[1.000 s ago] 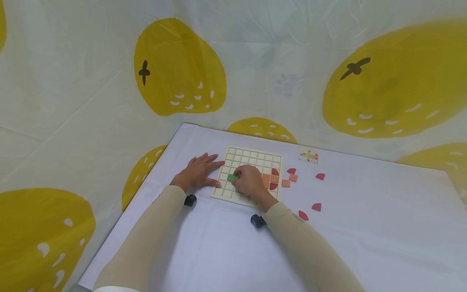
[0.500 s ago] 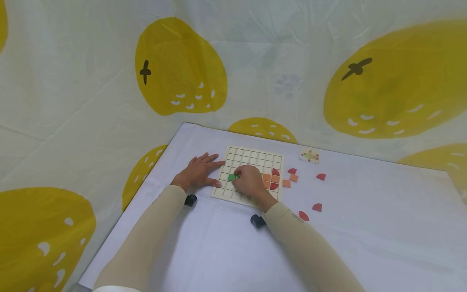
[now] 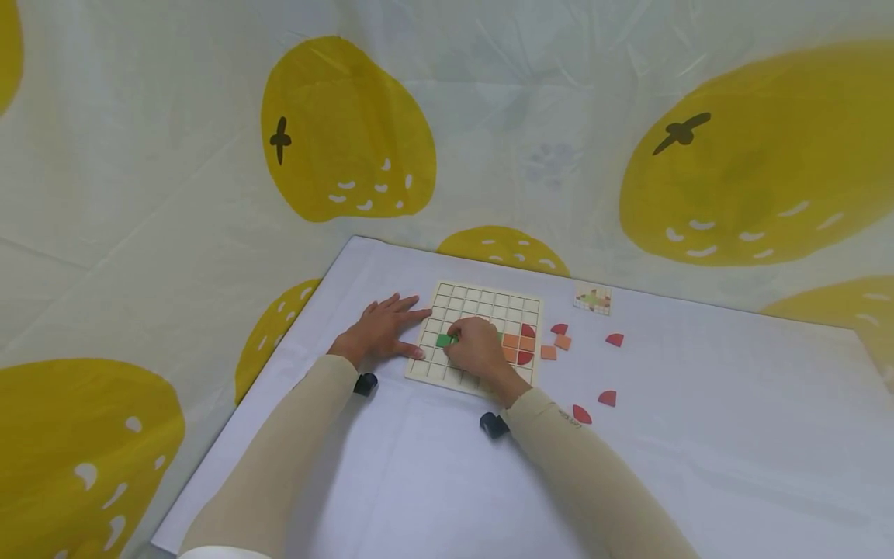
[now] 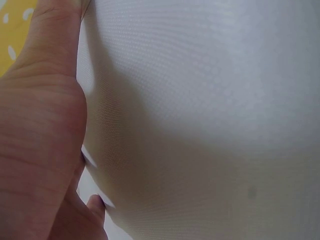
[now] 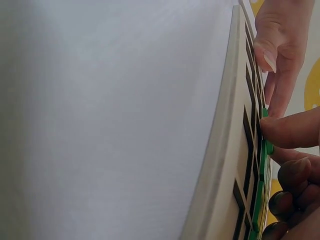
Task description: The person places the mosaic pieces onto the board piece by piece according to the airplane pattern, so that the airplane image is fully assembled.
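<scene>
A wooden grid board (image 3: 452,303) lies flat on the white table. Beside its left edge my left hand (image 3: 380,328) rests with spread fingers, the fingertips and thumb at the edge. My right hand (image 3: 478,348) is over the board's middle. In the right wrist view its thumb and a finger pinch a green tile (image 5: 270,147) right at the grid's surface. Another green tile (image 3: 443,340) sits in a cell just to the left. Orange square tiles (image 3: 511,340) and red quarter-circle pieces (image 3: 527,331) fill cells toward the board's right edge. The right hand hides part of the row.
Loose orange squares (image 3: 563,341) and several red quarter-circles (image 3: 615,339) lie on the table right of the board. A small pattern card (image 3: 592,299) is near the back edge. Behind the table hangs a pale curtain (image 3: 489,132) with yellow fruit prints.
</scene>
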`<state>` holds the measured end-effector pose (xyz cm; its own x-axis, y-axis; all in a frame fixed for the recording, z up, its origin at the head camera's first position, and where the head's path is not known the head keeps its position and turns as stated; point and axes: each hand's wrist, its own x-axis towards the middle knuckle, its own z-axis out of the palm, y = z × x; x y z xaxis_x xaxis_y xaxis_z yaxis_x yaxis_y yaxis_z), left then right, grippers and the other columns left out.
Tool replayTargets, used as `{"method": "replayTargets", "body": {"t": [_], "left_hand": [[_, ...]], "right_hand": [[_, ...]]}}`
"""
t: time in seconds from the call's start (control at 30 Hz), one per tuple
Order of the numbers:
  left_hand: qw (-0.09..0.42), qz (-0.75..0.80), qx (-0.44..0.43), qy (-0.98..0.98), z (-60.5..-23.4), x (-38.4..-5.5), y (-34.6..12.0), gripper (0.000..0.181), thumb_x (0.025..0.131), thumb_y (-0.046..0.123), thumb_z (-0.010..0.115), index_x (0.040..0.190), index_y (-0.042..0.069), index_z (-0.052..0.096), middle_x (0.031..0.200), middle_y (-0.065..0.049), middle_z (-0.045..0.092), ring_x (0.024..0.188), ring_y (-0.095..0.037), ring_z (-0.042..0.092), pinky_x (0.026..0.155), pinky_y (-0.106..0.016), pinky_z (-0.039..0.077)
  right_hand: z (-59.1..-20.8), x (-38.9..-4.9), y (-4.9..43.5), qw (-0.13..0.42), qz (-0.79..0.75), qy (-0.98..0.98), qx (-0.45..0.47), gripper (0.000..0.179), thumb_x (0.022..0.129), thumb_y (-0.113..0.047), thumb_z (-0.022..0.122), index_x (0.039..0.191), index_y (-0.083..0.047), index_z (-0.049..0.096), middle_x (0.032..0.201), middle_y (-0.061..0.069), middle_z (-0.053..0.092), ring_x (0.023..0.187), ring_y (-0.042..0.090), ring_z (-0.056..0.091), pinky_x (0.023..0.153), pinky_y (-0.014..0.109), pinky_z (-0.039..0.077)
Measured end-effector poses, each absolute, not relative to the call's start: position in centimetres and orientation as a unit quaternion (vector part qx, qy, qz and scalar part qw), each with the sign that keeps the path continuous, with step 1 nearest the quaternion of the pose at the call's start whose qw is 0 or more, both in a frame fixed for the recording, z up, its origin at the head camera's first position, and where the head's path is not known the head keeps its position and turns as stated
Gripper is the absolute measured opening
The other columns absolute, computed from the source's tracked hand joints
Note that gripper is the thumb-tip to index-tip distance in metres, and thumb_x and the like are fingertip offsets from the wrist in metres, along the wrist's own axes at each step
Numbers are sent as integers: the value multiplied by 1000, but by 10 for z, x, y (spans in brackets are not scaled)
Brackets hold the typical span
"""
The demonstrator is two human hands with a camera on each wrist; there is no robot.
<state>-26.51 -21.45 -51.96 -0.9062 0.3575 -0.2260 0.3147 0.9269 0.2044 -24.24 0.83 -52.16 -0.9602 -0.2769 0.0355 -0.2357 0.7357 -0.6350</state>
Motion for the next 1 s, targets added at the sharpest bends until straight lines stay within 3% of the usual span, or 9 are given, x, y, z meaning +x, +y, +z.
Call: {"method": "replayTargets", "body": {"t": [0.67,0.83,1.0], "left_hand": [[135,79,164,974,-519,-265,-212,95,81,73,73,162,44,33,177,2,17,165,-35,8,131,-65,13],[134,83,167,973,-518,-265,-213,95,81,73,72,162,43,33,177,1,18,165,-35,9,131,-66,13],[131,86,171,973,-517,-264,-214,95,81,73,72,162,43,33,177,1,18,165,-35,9,131,-65,13]], "right_hand": [[-522,-241,9,49,-338,933,-116,30,88,-16,77,116,-7,79,113,7,79,100,24,65,101,44,56],[-522,-240,14,43,-353,927,-123,27,89,-15,75,114,-7,79,117,8,77,109,27,64,105,46,53],[-520,-240,27,33,-355,925,-133,18,89,-14,74,105,-11,82,103,5,76,99,23,63,93,40,53]]}}
